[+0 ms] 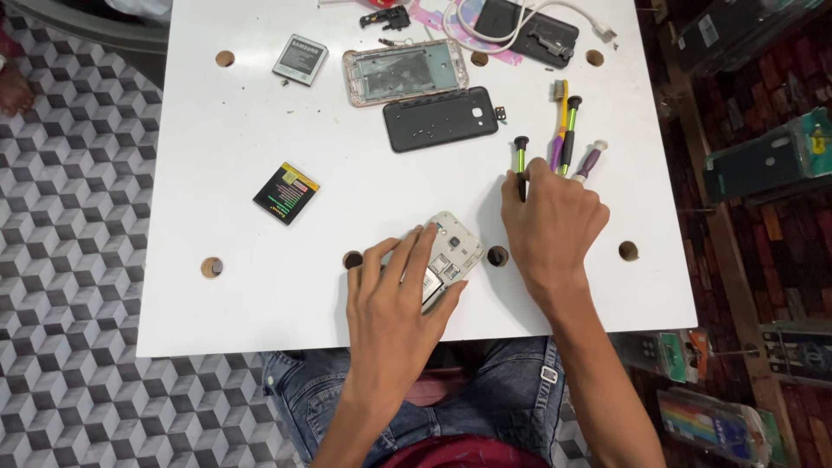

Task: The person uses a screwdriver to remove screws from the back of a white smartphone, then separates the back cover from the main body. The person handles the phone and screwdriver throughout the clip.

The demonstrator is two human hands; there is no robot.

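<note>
- The opened phone (pixel 451 253) lies face down at the near edge of the white counter (pixel 243 173), just left of a round hole (pixel 497 256). The left hand (pixel 394 316) rests flat on it, fingers (pixel 422 247) spread and pressing, not curled around it.
- The right hand (pixel 552 221) reaches over a row of screwdrivers (pixel 565 139); its fingertips touch the green-handled one (pixel 521 165). Whether the fingers have closed on it, I cannot tell.
- Risk: the phone sits near the counter's edge, above the lap. A push from the pressing hand could slide it off.
- Risk: tiny screws lie loose on the black back cover (pixel 440 119). A knock from a sleeve or tool could scatter them, and the holes in the counter would swallow them.
- Risk: the screwdrivers lie close together; lifting one may roll the others.
- Risk: two batteries (pixel 286 192) (pixel 301 59) lie bare on the counter, well apart, open to stray metal parts.
- Hidden: the left palm covers the phone's lower half. The right hand hides the screwdriver tips. Items at the far edge, a cable (pixel 520 26) among them, are cut off. Small parts beside the metal frame (pixel 406 72) are too small to identify.
</note>
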